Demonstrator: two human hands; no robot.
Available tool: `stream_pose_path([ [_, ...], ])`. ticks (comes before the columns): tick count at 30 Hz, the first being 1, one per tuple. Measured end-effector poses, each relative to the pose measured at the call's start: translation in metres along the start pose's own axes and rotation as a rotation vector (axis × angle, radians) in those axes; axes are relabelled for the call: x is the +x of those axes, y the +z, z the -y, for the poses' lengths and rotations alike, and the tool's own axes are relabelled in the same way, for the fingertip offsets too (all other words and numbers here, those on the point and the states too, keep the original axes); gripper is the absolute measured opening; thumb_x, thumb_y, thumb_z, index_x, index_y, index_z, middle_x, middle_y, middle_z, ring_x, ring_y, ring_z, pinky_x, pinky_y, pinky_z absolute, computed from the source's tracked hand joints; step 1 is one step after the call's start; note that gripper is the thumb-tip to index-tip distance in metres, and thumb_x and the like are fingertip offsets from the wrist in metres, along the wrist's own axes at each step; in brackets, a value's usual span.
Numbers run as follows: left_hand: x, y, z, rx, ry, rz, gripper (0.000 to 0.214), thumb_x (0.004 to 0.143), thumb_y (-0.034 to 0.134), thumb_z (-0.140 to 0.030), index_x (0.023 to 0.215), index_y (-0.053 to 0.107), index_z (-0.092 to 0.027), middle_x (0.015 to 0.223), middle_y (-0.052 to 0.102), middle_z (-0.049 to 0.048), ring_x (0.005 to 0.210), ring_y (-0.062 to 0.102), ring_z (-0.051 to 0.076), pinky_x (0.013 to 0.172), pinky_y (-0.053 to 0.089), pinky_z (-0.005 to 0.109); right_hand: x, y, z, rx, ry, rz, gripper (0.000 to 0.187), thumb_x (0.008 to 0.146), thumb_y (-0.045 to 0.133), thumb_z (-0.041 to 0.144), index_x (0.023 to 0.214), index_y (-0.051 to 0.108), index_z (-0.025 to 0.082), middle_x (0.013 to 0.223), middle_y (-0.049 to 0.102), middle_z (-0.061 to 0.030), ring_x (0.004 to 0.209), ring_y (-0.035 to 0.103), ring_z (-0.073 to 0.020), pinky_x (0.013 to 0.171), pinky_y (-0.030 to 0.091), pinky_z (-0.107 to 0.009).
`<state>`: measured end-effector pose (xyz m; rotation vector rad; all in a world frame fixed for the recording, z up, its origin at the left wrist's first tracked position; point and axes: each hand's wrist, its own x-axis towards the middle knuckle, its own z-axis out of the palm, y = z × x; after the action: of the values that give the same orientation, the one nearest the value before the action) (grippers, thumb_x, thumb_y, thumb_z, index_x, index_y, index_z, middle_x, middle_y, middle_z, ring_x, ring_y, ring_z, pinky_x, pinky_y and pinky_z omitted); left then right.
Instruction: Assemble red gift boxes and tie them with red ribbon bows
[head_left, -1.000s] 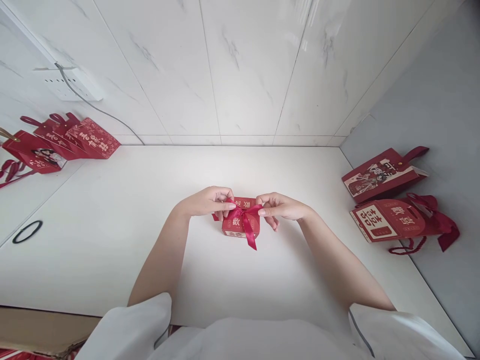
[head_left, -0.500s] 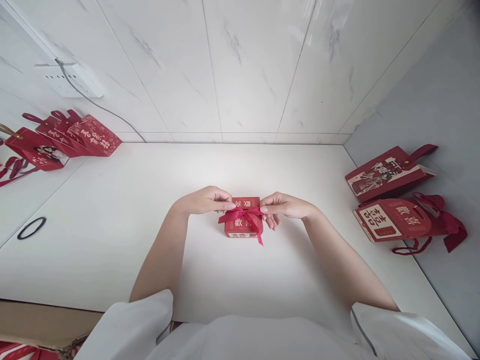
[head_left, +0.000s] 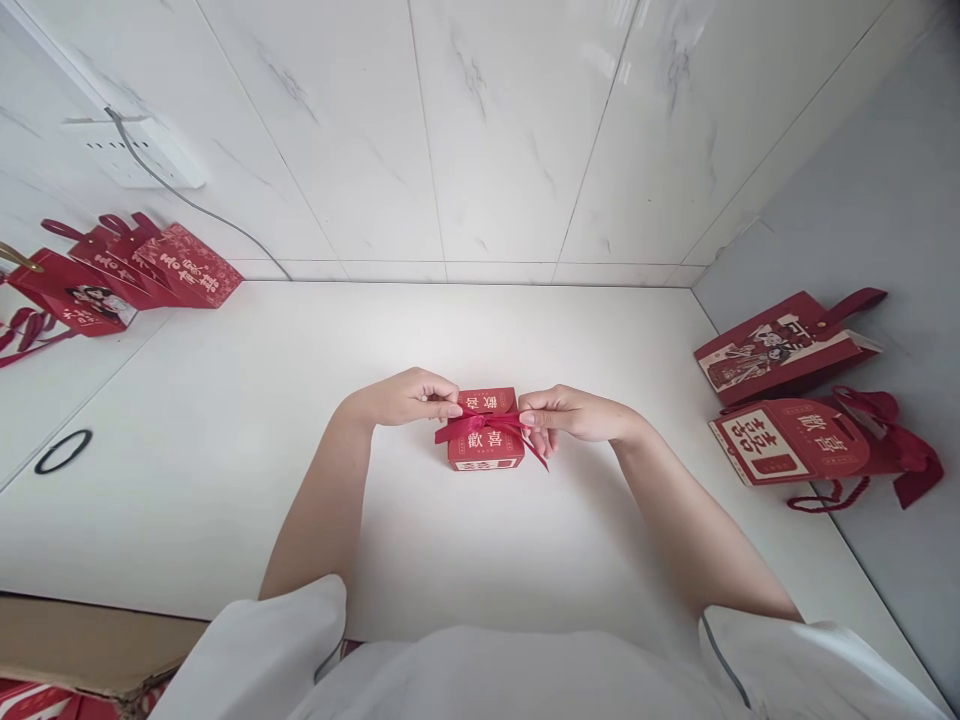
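A small red gift box (head_left: 486,458) with cream lettering sits on the white tabletop in front of me. Across its top runs a dark pink ribbon (head_left: 480,424), tied in a bow at the middle, with tails hanging over the left side and the front right corner. My left hand (head_left: 414,397) pinches the ribbon at the bow's left side. On the other side, my right hand (head_left: 561,413) pinches the ribbon between thumb and forefinger, its other fingers curled beside the box.
Several red gift bags (head_left: 191,265) stand at the back left. A red bag (head_left: 784,345) and a red box with a bow (head_left: 795,440) lean by the right wall. A black ring (head_left: 64,452) lies at left. An open cardboard box (head_left: 90,640) is at lower left.
Both hands stay pinched on the ribbon and the bow looks drawn tighter. The right ribbon tail has swung outward to the right. The whole view has shifted slightly.
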<state>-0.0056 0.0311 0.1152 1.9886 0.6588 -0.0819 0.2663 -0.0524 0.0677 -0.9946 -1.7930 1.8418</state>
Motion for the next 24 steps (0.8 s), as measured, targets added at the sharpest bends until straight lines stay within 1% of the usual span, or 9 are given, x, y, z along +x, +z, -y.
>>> stream_pose_path([
  [3,0.000,-0.001,0.003,-0.002,0.014,0.019,0.035,0.084,0.053,-0.048,0.069,0.056,-0.016,0.073,0.056,0.0015,0.068,0.048,0.013,0.063,0.036,0.024,-0.001,0.000,0.000,-0.021,0.005,0.000,0.041,0.091,0.048,0.056,0.079,0.055,0.018,0.070,0.064,-0.0016,0.064,0.063,-0.0127,0.059,0.051,-0.024],
  [8,0.000,-0.001,0.008,-0.027,0.022,0.020,0.034,0.085,0.053,-0.046,0.070,0.056,-0.017,0.072,0.056,0.0008,0.068,0.048,0.012,0.063,0.037,0.023,-0.001,-0.001,-0.002,0.001,0.024,0.031,0.038,0.091,0.048,0.056,0.089,0.056,0.019,0.065,0.064,0.0003,0.057,0.063,-0.0124,0.056,0.052,-0.024],
  [12,0.003,0.000,0.009,-0.042,0.002,0.030,0.034,0.085,0.054,-0.047,0.071,0.057,-0.016,0.074,0.056,0.0014,0.069,0.049,0.013,0.062,0.037,0.023,-0.002,-0.003,-0.001,0.012,0.047,0.042,0.035,0.090,0.052,0.054,0.087,0.055,0.019,0.062,0.062,0.0018,0.054,0.061,-0.0117,0.054,0.051,-0.024],
  [15,0.002,0.001,0.003,-0.068,-0.036,0.033,0.036,0.085,0.053,-0.049,0.072,0.058,-0.016,0.073,0.054,0.0013,0.067,0.047,0.012,0.061,0.035,0.024,-0.001,-0.004,0.003,0.018,0.044,-0.017,0.037,0.089,0.054,0.054,0.080,0.055,0.018,0.063,0.061,0.0011,0.056,0.061,-0.0115,0.056,0.050,-0.024],
  [19,-0.005,0.001,-0.009,-0.045,-0.083,0.058,0.038,0.088,0.049,-0.051,0.076,0.060,-0.017,0.065,0.046,-0.0011,0.060,0.039,0.010,0.056,0.030,0.024,0.001,-0.002,0.006,0.008,0.007,-0.118,0.041,0.087,0.056,0.055,0.071,0.052,0.018,0.059,0.057,0.0019,0.053,0.057,-0.0105,0.054,0.046,-0.023],
  [21,-0.007,0.003,-0.013,-0.023,-0.091,-0.021,0.039,0.087,0.049,-0.053,0.076,0.061,-0.017,0.070,0.048,-0.0005,0.062,0.041,0.010,0.057,0.031,0.024,0.003,-0.001,0.007,0.018,0.006,-0.160,0.043,0.087,0.055,0.057,0.069,0.051,0.018,0.057,0.055,0.0020,0.051,0.055,-0.0106,0.053,0.044,-0.023],
  [24,-0.005,0.008,-0.017,0.013,-0.097,-0.201,0.041,0.084,0.052,-0.056,0.074,0.061,-0.018,0.086,0.055,0.0023,0.070,0.048,0.012,0.061,0.037,0.025,0.005,-0.004,0.013,-0.017,0.007,-0.199,0.048,0.086,0.052,0.061,0.066,0.051,0.017,0.058,0.053,0.0013,0.050,0.051,-0.0098,0.051,0.042,-0.024],
])
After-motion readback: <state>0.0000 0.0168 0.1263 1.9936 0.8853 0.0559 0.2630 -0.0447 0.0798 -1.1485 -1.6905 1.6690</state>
